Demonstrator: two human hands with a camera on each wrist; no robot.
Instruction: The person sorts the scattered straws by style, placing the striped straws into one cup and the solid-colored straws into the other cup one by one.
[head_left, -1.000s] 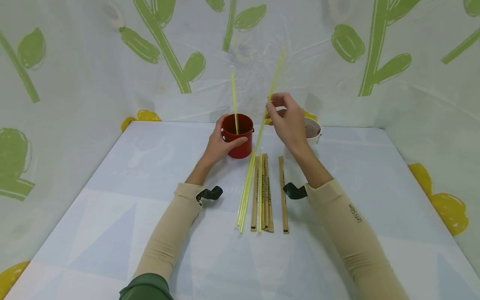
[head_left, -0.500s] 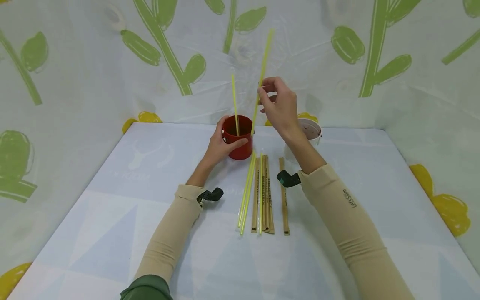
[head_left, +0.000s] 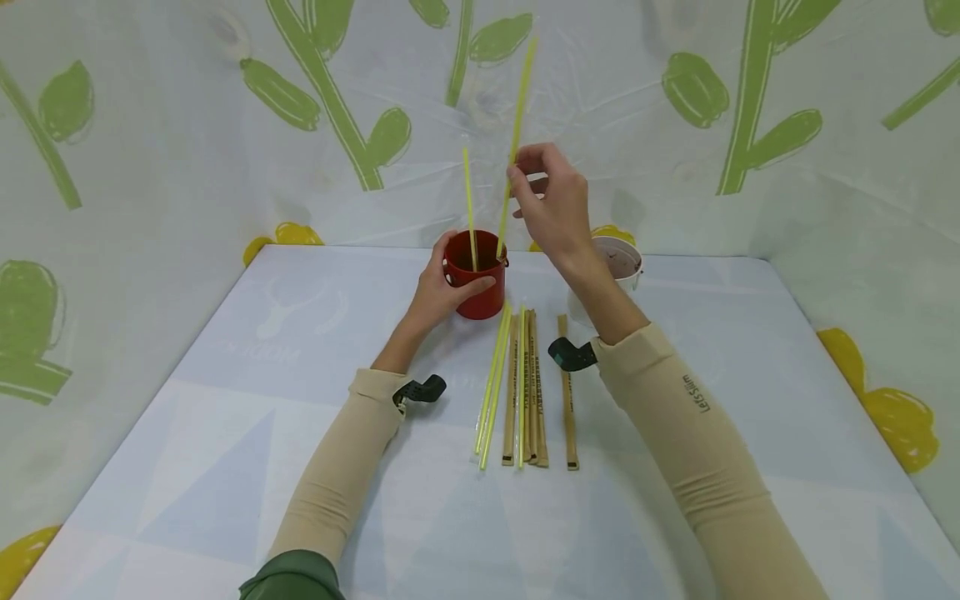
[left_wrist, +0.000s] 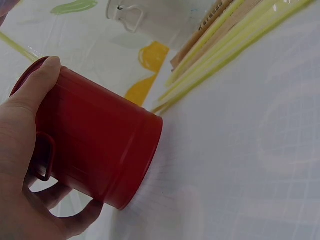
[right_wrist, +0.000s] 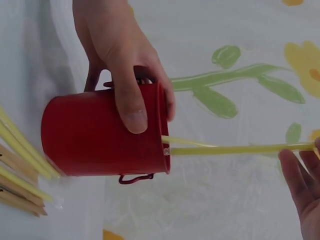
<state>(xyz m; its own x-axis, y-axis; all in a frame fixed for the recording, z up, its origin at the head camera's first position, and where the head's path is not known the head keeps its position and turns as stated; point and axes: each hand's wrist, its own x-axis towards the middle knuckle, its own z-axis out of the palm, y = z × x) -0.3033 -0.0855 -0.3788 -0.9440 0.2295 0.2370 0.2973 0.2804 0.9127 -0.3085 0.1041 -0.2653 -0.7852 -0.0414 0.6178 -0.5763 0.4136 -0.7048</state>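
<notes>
Now the left hand (head_left: 437,287) grips a red bucket (head_left: 483,302); the right hand (head_left: 557,200) pinches a yellow straw (head_left: 520,108).

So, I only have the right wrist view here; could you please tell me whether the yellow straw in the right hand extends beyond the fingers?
Observer: Yes, in the head view the yellow straw sticks up well above the fingers of the right hand.
Operator: Thank you; is there another container besides the red bucket?
Observer: Yes, a white bucket stands to the right of the red bucket, partly hidden by the right forearm.
Operator: And do all the long brown packets lie together?
Observer: No, one brown packet lies apart, to the right of the rest.
</notes>
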